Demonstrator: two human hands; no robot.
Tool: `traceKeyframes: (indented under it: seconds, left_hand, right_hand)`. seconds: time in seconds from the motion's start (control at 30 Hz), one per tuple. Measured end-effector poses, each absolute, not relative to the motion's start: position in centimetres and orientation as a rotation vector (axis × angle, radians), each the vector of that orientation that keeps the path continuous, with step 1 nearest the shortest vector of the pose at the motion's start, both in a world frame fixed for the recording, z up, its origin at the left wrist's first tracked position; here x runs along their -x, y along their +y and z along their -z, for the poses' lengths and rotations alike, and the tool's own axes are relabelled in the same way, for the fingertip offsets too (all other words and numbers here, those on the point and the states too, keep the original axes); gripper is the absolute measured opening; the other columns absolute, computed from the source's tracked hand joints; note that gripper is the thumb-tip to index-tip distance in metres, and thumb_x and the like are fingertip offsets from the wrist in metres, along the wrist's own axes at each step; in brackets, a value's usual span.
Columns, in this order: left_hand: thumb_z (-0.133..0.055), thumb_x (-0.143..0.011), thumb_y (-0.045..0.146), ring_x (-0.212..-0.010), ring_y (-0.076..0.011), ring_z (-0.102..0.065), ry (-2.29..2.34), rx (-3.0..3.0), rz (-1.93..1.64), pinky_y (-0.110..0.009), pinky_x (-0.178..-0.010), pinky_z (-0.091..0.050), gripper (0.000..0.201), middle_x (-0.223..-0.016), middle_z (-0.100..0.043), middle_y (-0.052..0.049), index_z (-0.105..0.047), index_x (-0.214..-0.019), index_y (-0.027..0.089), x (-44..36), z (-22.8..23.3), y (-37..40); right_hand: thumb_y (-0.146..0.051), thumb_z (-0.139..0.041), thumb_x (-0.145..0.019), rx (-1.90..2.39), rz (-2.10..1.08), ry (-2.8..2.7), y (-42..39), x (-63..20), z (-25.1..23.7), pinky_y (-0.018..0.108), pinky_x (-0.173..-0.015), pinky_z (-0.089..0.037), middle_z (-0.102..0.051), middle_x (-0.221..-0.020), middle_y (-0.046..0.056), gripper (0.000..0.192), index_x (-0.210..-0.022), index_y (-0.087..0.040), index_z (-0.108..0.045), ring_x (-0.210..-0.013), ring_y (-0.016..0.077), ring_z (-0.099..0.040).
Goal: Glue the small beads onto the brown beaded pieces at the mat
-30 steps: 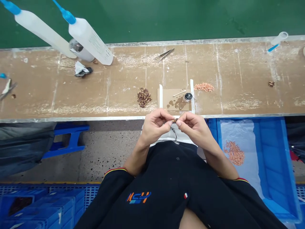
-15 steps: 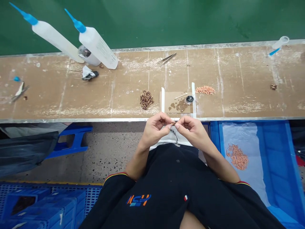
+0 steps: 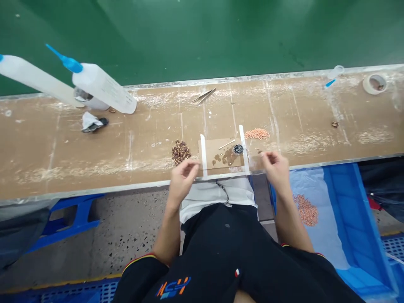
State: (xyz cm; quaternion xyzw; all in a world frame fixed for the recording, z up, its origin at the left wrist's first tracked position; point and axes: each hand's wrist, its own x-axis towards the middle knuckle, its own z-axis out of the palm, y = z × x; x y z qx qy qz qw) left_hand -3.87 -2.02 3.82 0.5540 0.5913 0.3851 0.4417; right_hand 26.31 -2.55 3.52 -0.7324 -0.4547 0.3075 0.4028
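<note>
My left hand is at the table's near edge, just below a pile of small dark brown and gold pieces. Its thumb and fingers are closed in a pinch; whatever they hold is too small to name. Farther right, my right hand is pinched over the edge, with a tiny dark speck by its fingertips. Between the hands lies a stained cardboard piece with white strips along its sides. On it are a cotton swab and a small pot with black contents. Small orange pieces are heaped beside it.
Tweezers lie farther back. White bottles with blue nozzles, one of them this bottle, lean at the left near a crumpled cloth. A tape roll lies right. Below, a blue crate holds more orange pieces.
My hands were together, pinching a small brown piece between them. They have moved apart, left hand toward the brown pile, right hand to the right. The view has shifted.
</note>
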Motion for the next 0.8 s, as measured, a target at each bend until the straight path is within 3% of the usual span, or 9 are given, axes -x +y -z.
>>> traceKeyframes:
  seconds: [0.1,0.3,0.47,0.67,0.8]
  left_hand:
    - [-0.063,-0.084,0.042,-0.072,-0.0193,-0.065,1.981,-1.361,-1.054,-0.033,-0.071,-0.054,0.024,-0.080,-0.071,-0.003,-0.071,-0.089,0.020,6.7,-2.7,-1.6]
    - [-0.069,-0.079,0.051,-0.064,-0.0201,-0.055,2.081,-1.455,-0.757,-0.037,-0.068,-0.049,0.033,-0.081,-0.064,-0.001,-0.066,-0.095,0.023,8.4,-1.6,-1.0]
    - [-0.067,-0.086,0.048,-0.069,-0.0239,-0.057,2.020,-1.566,-0.804,-0.040,-0.072,-0.049,0.023,-0.083,-0.061,-0.004,-0.063,-0.092,0.026,7.9,-1.4,-0.6]
    - [-0.069,-0.086,0.041,-0.077,-0.0264,-0.067,2.069,-1.456,-0.943,-0.043,-0.079,-0.056,0.020,-0.087,-0.071,-0.006,-0.067,-0.095,0.024,8.6,-1.1,-0.8]
    - [-0.073,-0.081,0.040,-0.084,-0.0270,-0.073,2.052,-1.287,-1.042,-0.043,-0.084,-0.059,0.025,-0.089,-0.075,-0.006,-0.071,-0.097,0.021,9.2,-1.1,-0.6]
  right_hand:
    - [-0.041,-0.060,-0.084,2.172,-0.313,-0.896,-0.2,-34.1,-1.8,0.040,-0.078,-0.053,-0.068,-0.074,0.006,0.021,-0.072,-0.024,-0.057,-0.073,0.0234,-0.064]
    - [-0.029,-0.052,-0.087,2.431,0.126,-0.742,3.6,-46.0,-0.5,0.049,-0.097,-0.051,-0.071,-0.087,0.015,0.013,-0.075,-0.025,-0.052,-0.094,0.0304,-0.067]
    - [-0.031,-0.050,-0.091,2.425,0.186,-0.802,5.2,-50.1,1.4,0.055,-0.097,-0.051,-0.069,-0.090,0.018,0.014,-0.085,-0.022,-0.058,-0.098,0.0346,-0.067]
    - [-0.030,-0.044,-0.094,2.302,0.168,-0.854,4.1,-49.7,1.0,0.058,-0.095,-0.051,-0.068,-0.097,0.018,0.028,-0.116,-0.018,-0.057,-0.103,0.0374,-0.067]
    - [-0.031,-0.050,-0.090,2.205,0.023,-1.035,3.3,-44.8,0.1,0.051,-0.090,-0.056,-0.069,-0.097,0.015,0.028,-0.111,-0.017,-0.061,-0.092,0.0308,-0.068]
